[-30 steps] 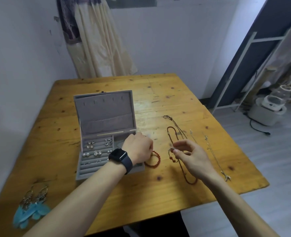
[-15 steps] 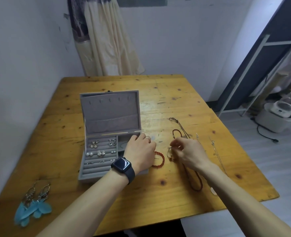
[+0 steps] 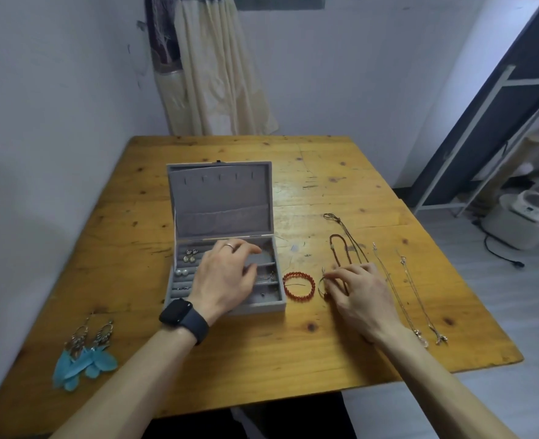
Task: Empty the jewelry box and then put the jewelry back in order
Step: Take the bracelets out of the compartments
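Observation:
The grey jewelry box [image 3: 170,289] stands open on the wooden table [image 3: 325,353], lid upright. Earrings [image 3: 189,255] and pearl studs [image 3: 181,272] sit in its left slots. My left hand [image 3: 227,277], with a ring and a black watch, lies spread over the box's right compartments and holds nothing I can see. A red bead bracelet [image 3: 299,286] lies just right of the box. My right hand [image 3: 360,289] rests on the table, its fingertips pinching a thin bracelet [image 3: 323,282]. A dark red cord necklace [image 3: 338,248] lies behind that hand.
Two silver chains [image 3: 388,280] [image 3: 420,296] lie stretched out at the right of the table. Blue feather earrings [image 3: 84,356] lie at the front left. A curtain [image 3: 217,74] hangs behind the table, and a white appliance [image 3: 528,217] sits on the floor to the right.
My left hand has opened and moved from the box's right edge to over its compartments. My right hand has lowered to the table with the thin bracelet, closer to the red bead bracelet.

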A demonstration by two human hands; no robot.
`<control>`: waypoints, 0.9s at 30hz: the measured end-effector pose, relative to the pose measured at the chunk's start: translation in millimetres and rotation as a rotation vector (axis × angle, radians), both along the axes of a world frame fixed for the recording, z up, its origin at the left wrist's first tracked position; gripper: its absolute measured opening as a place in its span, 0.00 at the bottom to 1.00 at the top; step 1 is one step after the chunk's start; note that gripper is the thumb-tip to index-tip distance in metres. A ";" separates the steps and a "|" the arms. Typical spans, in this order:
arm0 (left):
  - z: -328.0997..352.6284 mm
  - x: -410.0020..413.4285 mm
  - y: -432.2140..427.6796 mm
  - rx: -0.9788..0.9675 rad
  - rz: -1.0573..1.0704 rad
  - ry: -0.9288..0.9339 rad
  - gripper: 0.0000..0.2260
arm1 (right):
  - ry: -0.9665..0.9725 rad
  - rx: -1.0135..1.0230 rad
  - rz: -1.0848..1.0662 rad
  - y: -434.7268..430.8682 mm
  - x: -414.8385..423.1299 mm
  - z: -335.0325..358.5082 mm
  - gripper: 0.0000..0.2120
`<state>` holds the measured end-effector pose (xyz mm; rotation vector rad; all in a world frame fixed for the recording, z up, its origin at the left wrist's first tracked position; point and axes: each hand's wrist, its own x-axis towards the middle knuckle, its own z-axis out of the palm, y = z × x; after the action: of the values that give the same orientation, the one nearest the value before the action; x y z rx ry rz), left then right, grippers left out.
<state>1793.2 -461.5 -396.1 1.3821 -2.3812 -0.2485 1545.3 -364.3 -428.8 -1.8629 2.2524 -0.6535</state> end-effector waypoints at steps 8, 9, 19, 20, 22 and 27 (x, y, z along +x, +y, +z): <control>8.6 18.3 0.0 0.019 0.018 -0.075 0.10 | -0.229 -0.138 0.070 -3.8 38.5 14.5 0.10; 8.6 17.5 0.3 0.004 0.005 -0.095 0.10 | -0.224 -0.136 0.095 -6.8 44.9 15.6 0.10; 4.3 21.2 0.1 -0.052 0.056 -0.136 0.13 | 0.003 0.064 0.167 -59.9 98.0 30.8 0.14; 4.1 24.3 -0.5 -0.058 0.059 -0.136 0.13 | 0.019 0.084 0.163 -64.6 104.5 29.8 0.15; 3.3 28.9 -2.3 -0.050 0.036 -0.147 0.15 | 0.065 0.121 0.151 -72.2 116.5 25.0 0.17; -1.4 34.9 -5.9 0.004 0.037 -0.147 0.22 | 0.155 0.134 0.048 -87.6 137.7 16.8 0.17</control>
<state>1828.1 -467.5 -397.4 1.4918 -2.4710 -0.1466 1683.0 -451.9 -412.0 -1.9560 2.2721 -0.3527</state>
